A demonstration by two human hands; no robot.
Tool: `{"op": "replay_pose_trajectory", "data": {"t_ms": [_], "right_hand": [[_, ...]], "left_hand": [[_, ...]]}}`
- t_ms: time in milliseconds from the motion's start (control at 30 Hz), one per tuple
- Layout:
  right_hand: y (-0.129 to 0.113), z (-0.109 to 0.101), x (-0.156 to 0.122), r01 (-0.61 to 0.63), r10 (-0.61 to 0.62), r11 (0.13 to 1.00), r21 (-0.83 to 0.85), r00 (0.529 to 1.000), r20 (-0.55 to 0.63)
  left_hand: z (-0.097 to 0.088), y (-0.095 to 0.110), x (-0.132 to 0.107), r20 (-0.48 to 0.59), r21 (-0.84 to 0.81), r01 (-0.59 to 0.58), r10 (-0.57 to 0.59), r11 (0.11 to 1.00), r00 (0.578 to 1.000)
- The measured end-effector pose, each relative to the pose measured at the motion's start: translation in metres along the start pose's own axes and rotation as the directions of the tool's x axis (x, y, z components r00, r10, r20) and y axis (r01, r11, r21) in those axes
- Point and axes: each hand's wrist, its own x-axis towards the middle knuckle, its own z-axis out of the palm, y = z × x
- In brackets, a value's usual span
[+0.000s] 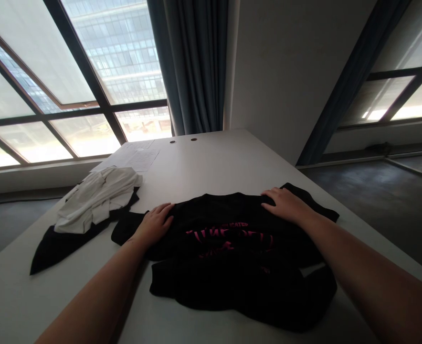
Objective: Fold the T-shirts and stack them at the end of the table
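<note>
a black t-shirt (239, 258) with pink lettering lies crumpled on the near part of a white table (214, 167), its print facing up and partly creased so the words cannot be read whole. the person's left hand (155, 223) rests on the shirt's left edge, near a sleeve that sticks out to the left; the fingers are curled over the cloth's edge and seem to pinch a fold of it, though how firm the hold is cannot be told. the right hand (284, 204) lies palm down on the far right part of the shirt, fingers spread and nearly flat, pressing on the cloth rather than closing around it. both forearms come in from the bottom corners of the view, one on each side of the shirt.

to the left of the shirt, well apart from the hands, a white garment (98, 198) lies loosely folded on top of another black garment (57, 246), whose corner trails toward the near left edge of the table. farther back on the left, sheets of paper (135, 155) lie flat on the tabletop. two small round holes (183, 140) sit near the far edge of the table. behind it hang grey curtains (193, 67) beside large windows (71, 71).
</note>
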Motion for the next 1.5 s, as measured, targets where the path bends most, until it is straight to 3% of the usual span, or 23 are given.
{"op": "replay_pose_trajectory", "data": {"t_ms": [133, 200, 333, 433, 500, 633, 800, 933, 1133, 1267, 1367, 1500], "right_hand": [[-0.001, -0.006, 0.000, -0.023, 0.024, 1.000, 0.015, 0.998, -0.051], [-0.004, -0.011, -0.001, -0.010, 0.016, 0.999, 0.039, 0.988, -0.153], [-0.011, -0.022, -0.004, 0.088, -0.031, 0.989, 0.118, 0.910, -0.413], [-0.019, -0.030, -0.007, 0.176, -0.060, 0.966, 0.189, 0.865, -0.499], [-0.025, -0.033, -0.010, 0.182, -0.048, 0.956, 0.230, 0.870, -0.490], [-0.032, -0.035, -0.015, 0.098, 0.027, 0.954, 0.282, 0.912, -0.408], [-0.031, -0.038, -0.017, -0.005, 0.074, 0.975, 0.221, 0.949, -0.307], [-0.022, -0.040, -0.014, -0.018, 0.042, 0.996, 0.083, 0.952, -0.304], [-0.021, -0.041, -0.016, 0.072, -0.045, 0.992, 0.102, 0.968, -0.247], [-0.029, -0.038, -0.014, 0.091, -0.034, 0.980, 0.176, 0.952, -0.304], [-0.034, -0.037, -0.011, 0.185, -0.116, 0.968, 0.169, 0.930, -0.350], [-0.036, -0.036, -0.009, 0.294, -0.232, 0.939, 0.176, 0.923, -0.307]], "left_hand": [[-0.003, 0.005, -0.002, -0.007, 0.096, 0.143, -0.143, 0.985, 0.990], [-0.010, 0.009, -0.003, -0.041, 0.141, 0.187, -0.183, 0.972, 0.982], [-0.024, 0.011, -0.005, -0.194, 0.172, 0.257, -0.223, 0.951, 0.955], [-0.033, 0.006, -0.007, -0.339, 0.092, 0.269, -0.224, 0.959, 0.914], [-0.034, 0.003, -0.007, -0.376, 0.016, 0.190, -0.170, 0.982, 0.911], [-0.031, 0.004, -0.007, -0.278, -0.047, 0.053, -0.064, 0.998, 0.959], [-0.034, 0.012, -0.010, -0.234, -0.027, -0.019, 0.012, 0.999, 0.972], [-0.040, 0.010, -0.010, -0.306, -0.004, 0.022, -0.023, 1.000, 0.952], [-0.037, -0.004, -0.006, -0.405, -0.005, 0.220, -0.203, 0.976, 0.892], [-0.032, -0.006, -0.004, -0.371, 0.049, 0.282, -0.244, 0.958, 0.896], [-0.027, -0.006, -0.003, -0.349, 0.055, 0.243, -0.209, 0.968, 0.913], [-0.017, -0.007, -0.001, -0.274, 0.018, 0.059, -0.052, 0.998, 0.960]]}}
